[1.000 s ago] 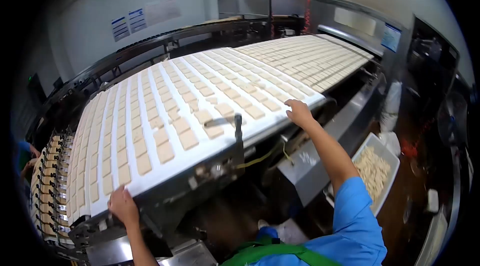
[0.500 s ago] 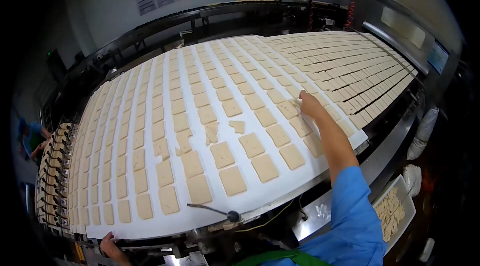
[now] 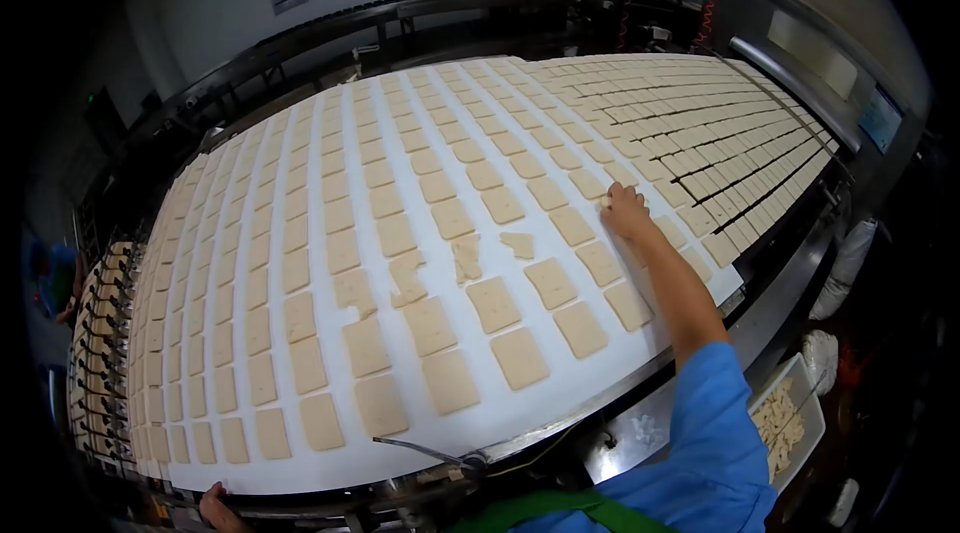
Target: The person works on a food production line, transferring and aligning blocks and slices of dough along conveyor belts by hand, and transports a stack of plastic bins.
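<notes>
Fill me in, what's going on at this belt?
A person works over a white belt carrying rows of flat, pale squares. Their right hand reaches in among the squares toward the right side; whether it holds one can't be made out. Their left hand is at the belt's near edge. A few torn pieces lie among the whole squares, and a bin holds pale scraps.

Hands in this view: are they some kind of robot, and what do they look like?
No, they are a person's. The right hand is bare: no glove, cable or marking shows. Its arm wears a plain, short blue sleeve. The left hand, partly cut off by the picture's edge, shows no glove; its sleeve is out of view.
</notes>
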### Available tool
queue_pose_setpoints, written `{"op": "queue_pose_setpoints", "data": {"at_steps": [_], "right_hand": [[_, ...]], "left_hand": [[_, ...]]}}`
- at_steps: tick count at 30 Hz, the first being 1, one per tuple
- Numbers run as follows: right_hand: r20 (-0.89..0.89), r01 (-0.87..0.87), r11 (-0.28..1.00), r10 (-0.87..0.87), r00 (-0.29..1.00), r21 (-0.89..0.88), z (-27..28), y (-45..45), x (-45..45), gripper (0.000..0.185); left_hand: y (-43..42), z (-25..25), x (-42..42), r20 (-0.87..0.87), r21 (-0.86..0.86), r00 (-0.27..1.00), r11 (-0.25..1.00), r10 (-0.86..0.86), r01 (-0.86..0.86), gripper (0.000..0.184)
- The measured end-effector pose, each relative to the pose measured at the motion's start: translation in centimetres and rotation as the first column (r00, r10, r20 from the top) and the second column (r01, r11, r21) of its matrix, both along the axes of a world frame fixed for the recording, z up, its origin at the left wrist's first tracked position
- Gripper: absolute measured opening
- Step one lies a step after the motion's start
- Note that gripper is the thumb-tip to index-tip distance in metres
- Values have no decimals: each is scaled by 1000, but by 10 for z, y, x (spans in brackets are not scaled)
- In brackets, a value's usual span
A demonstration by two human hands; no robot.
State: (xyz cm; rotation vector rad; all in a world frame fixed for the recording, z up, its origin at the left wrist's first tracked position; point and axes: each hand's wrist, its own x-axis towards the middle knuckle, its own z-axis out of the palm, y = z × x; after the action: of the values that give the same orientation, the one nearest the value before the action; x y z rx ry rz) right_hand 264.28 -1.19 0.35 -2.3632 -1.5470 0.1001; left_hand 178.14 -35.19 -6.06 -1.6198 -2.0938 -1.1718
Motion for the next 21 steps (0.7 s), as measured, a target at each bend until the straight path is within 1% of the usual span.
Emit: {"op": "queue_pose_setpoints", "data": {"at_steps": [2,3,4,5,6,7,8,9,10,11,12,13,14,15,16,17,18,19,20,21], "right_hand": [[-41,-69,997,71,997,43,-3,7,7,35],[-80,-156,979,167,983,131,-1,4,11,32],[-77,-202,961,219,973,191,4,3,19,30],[-74,-245,937,271,960,251,17,0,17,28],[-63,-149,953,171,983,265,33,-8,18,28],[-164,-107,912,185,969,396,31,-13,43,29],[-45,-161,890,198,979,427,52,-42,44,29],[109,-195,844,162,981,499,48,-67,67,29],[-65,-51,914,84,994,403,55,-104,84,36],[70,95,952,-120,990,290,68,-149,84,38],[34,140,970,-150,988,197,74,-196,86,36],[6,180,979,-182,983,99,82,-243,86,34],[209,215,970,-188,960,-113,62,-284,122,34],[302,228,963,-177,937,-143,59,-322,104,35],[393,245,954,-161,905,-174,69,-348,89,36],[400,248,953,-160,902,-176,70,-342,75,36],[295,66,997,-71,953,26,63,-327,60,36],[205,-97,964,46,978,246,56,-306,40,37],[-16,-49,973,54,998,224,59,-271,12,35],[-67,-96,948,121,990,303,42,-233,0,32]], "left_hand": [[0,9,4,34,-4,999,1000,18,-18,46],[0,13,10,69,-5,997,999,38,-38,45],[1,14,12,73,-12,997,999,38,-37,45],[2,16,12,-1,20,1000,1000,21,-21,45],[4,17,7,-77,50,997,999,4,0,44],[5,13,1,-77,47,997,999,-1,4,44],[5,5,-13,-77,70,997,997,-28,34,44],[5,-3,-26,-74,91,996,994,-56,62,45],[6,-11,-42,-66,85,996,994,-62,67,45],[5,-21,-62,-35,131,991,982,-131,135,44],[4,-29,-74,-6,179,980,964,-200,198,44],[2,-32,-80,6,174,979,965,-201,197,44],[0,-32,-83,10,135,990,981,-143,141,43],[-1,-30,-86,10,98,996,992,-84,82,42],[-1,-24,-83,18,95,996,992,-83,81,42],[0,-16,-77,-16,100,998,993,-55,56,42],[1,-7,-69,-54,109,998,994,-25,31,41],[2,5,-57,-16,101,999,994,-28,30,40],[5,8,-55,-2,100,999,994,-34,35,40],[7,9,-57,11,104,999,994,-45,44,40]]}}
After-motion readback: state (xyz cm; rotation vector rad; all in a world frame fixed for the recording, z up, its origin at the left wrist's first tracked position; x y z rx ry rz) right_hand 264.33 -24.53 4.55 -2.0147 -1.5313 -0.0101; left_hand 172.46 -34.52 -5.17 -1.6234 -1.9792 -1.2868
